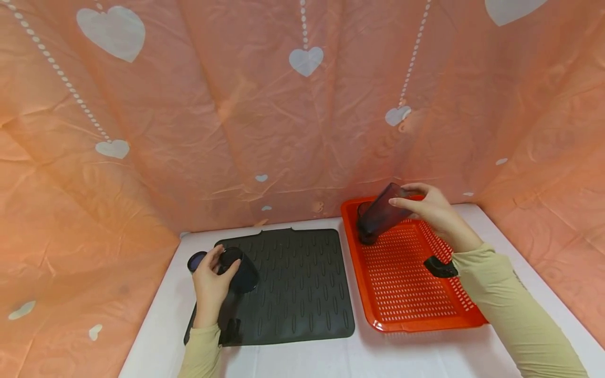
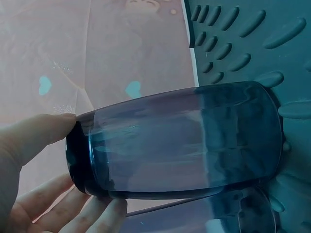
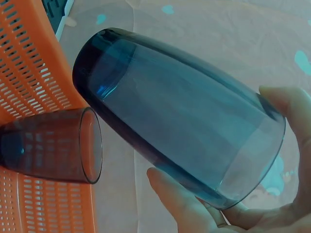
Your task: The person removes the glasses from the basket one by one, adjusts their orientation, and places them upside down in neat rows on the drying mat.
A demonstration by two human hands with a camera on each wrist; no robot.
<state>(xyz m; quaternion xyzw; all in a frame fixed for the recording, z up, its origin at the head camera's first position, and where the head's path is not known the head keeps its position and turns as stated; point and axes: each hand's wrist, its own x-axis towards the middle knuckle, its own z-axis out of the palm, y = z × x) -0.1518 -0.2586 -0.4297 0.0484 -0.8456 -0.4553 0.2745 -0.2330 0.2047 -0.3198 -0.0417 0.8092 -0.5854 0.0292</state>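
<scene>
My left hand (image 1: 215, 278) grips a dark blue glass (image 1: 242, 272) by its base and holds it on its side over the left edge of a dark ribbed mat (image 1: 302, 286). In the left wrist view the thumb (image 2: 36, 138) lies against the base of that glass (image 2: 184, 141). A second blue glass (image 1: 196, 260) stands on the table just left of the hand. My right hand (image 1: 427, 209) holds a tinted glass (image 1: 382, 213), tilted, over the far left corner of an orange perforated tray (image 1: 402, 299). Another glass (image 3: 48, 145) lies in the tray below the held glass (image 3: 180, 111).
The mat and tray sit side by side on a white table (image 1: 378, 357). A peach cloth with white hearts (image 1: 283, 131) closes in the back and both sides. The near part of the tray holds nothing.
</scene>
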